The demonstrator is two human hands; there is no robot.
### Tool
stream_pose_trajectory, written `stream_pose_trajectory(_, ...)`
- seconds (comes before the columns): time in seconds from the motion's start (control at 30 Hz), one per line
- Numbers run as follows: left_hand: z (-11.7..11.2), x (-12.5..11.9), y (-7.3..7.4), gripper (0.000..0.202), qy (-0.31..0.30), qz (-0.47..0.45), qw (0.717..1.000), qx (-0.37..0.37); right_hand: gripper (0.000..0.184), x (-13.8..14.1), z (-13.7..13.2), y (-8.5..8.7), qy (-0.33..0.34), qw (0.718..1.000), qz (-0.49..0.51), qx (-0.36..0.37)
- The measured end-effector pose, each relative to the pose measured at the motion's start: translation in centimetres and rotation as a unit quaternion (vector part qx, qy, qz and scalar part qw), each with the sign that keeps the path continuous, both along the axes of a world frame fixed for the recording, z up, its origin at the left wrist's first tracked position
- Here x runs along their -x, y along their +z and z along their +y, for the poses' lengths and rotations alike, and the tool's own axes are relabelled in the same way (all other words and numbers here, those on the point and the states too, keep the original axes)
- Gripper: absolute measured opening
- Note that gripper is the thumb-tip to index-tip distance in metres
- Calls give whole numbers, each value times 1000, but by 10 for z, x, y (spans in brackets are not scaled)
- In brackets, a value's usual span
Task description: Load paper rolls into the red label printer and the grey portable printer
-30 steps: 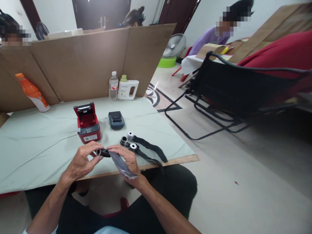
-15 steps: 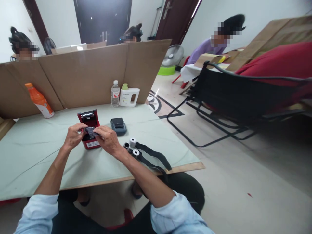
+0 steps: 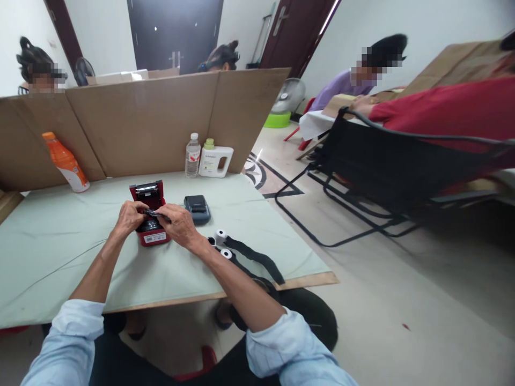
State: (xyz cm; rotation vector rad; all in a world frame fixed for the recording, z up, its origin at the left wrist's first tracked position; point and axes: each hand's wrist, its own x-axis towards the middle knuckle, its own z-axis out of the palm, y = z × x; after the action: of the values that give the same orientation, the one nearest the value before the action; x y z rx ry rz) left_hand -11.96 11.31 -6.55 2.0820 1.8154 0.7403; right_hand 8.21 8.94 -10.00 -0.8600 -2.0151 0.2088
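A small red printer (image 3: 155, 238) stands on the table with its lid (image 3: 147, 190) raised and a label on its front. Over its opening, a thin, dark, shiny strip (image 3: 153, 213) is stretched between my hands. The fingers of my left hand (image 3: 131, 216) pinch its left end. My right hand (image 3: 179, 225) grips the other end from the right side of the printer. Something dark and rounded lies in the printer's opening, partly hidden by the hands. Close to my right hand are white paper rolls (image 3: 221, 236) and black strips (image 3: 255, 255).
A dark blue-grey device (image 3: 197, 209) lies right of the printer. An orange bottle (image 3: 66, 163), a clear water bottle (image 3: 192, 156) and a white jug (image 3: 216, 161) stand against the cardboard partition (image 3: 140, 123). Right of the table is a black folding chair (image 3: 386, 155); other people sit nearby.
The strip between my hands has turned flatter and looks narrower, showing more of the printer's opening. My left hand has shifted slightly right. The person in red has reached an arm forward.
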Motion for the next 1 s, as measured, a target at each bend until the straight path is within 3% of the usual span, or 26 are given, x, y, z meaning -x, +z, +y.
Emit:
stream_pose_trajectory(0.27,-5,2,9,33,-40,24,999,7,18,2,2,-4,5,1000,-12,15)
stream_pose_trajectory(0.7,9,-2,18,19,-79,113,990,35,20,-4,10,6,-9,999,-40,17)
stream_pose_trajectory(1.0,7,-1,19,31,-93,96,991,5,19,-3,7,11,8,1000,-26,1)
